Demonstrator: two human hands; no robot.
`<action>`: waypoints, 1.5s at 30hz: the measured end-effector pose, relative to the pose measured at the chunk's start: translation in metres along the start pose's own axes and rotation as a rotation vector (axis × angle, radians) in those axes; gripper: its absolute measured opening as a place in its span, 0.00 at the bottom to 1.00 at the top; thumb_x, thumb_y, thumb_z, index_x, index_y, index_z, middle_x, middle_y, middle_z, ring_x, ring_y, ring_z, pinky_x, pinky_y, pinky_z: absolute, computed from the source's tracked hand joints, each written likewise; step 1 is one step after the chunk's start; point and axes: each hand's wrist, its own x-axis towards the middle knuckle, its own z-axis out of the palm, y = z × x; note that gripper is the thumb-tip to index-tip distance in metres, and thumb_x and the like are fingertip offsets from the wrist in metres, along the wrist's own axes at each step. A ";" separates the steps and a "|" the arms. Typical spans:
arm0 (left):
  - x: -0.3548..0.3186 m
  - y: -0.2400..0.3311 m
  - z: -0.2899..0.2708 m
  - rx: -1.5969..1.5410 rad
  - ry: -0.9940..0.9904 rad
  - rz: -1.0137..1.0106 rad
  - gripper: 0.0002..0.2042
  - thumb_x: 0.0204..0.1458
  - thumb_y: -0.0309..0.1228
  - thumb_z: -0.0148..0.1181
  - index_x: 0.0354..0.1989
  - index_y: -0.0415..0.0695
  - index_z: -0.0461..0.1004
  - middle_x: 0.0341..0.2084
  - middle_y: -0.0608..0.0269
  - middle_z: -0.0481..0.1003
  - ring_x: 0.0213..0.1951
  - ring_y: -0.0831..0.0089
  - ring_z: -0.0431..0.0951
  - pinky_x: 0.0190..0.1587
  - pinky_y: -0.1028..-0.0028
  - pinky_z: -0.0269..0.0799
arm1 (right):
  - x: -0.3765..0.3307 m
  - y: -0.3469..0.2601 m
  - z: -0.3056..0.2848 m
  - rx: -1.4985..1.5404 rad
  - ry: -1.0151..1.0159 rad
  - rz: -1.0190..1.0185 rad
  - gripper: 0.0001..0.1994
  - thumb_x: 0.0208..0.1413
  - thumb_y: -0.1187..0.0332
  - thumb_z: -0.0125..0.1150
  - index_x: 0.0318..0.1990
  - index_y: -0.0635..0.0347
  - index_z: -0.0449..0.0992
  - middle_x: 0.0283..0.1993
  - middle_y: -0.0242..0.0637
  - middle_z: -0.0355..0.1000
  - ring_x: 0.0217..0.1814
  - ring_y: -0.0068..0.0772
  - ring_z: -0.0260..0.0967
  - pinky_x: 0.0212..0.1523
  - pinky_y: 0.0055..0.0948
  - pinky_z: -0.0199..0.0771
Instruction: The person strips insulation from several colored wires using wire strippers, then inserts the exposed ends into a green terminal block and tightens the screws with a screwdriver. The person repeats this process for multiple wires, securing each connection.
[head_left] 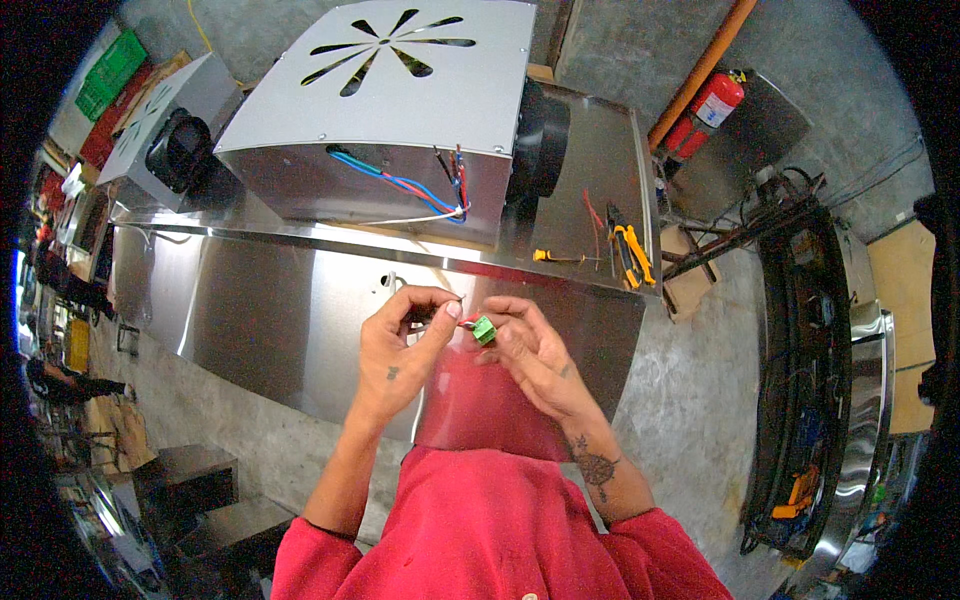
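My left hand point(392, 345): pinching red wire point(467, 322), likely limp | green connector point(484, 331): between my hands, probably light, stiff, best gripped by its sides | my right hand point(532, 358): fingers curled, pinching connector.

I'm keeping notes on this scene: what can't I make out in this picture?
All in the head view:
- Red wires: the stretch in the left hand's pinch, covered by thumb and fingers.
- Green connector: its terminal details, too small.
- Large metal box: most of its inside, hidden by its panels.
- Red shirt: its lower part, cut off by the bottom edge.
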 end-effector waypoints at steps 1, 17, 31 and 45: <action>-0.001 0.000 -0.001 -0.029 -0.009 -0.022 0.09 0.64 0.28 0.69 0.47 0.37 0.81 0.38 0.66 0.82 0.39 0.83 0.78 0.44 0.78 0.75 | -0.004 0.001 0.010 0.122 0.021 0.001 0.19 0.73 0.68 0.61 0.66 0.61 0.67 0.54 0.43 0.77 0.54 0.33 0.79 0.55 0.34 0.81; -0.004 0.018 -0.019 0.079 -0.195 -0.254 0.10 0.62 0.31 0.71 0.44 0.36 0.85 0.36 0.64 0.85 0.37 0.80 0.80 0.42 0.78 0.74 | 0.007 0.005 0.007 -0.065 0.028 -0.136 0.16 0.72 0.70 0.63 0.62 0.64 0.72 0.51 0.36 0.78 0.49 0.22 0.75 0.51 0.24 0.77; -0.002 0.018 -0.015 0.141 -0.178 -0.265 0.10 0.62 0.30 0.71 0.44 0.35 0.84 0.35 0.65 0.84 0.37 0.81 0.79 0.42 0.78 0.75 | 0.007 -0.006 0.009 -0.239 0.047 -0.164 0.16 0.71 0.71 0.63 0.62 0.62 0.74 0.46 0.33 0.77 0.47 0.21 0.75 0.51 0.23 0.78; -0.005 0.021 -0.009 0.295 -0.157 -0.092 0.10 0.61 0.29 0.70 0.45 0.36 0.83 0.35 0.62 0.85 0.38 0.77 0.83 0.45 0.73 0.79 | 0.005 -0.014 0.007 -0.452 0.061 -0.151 0.13 0.70 0.71 0.65 0.59 0.63 0.77 0.44 0.34 0.80 0.44 0.19 0.76 0.42 0.22 0.78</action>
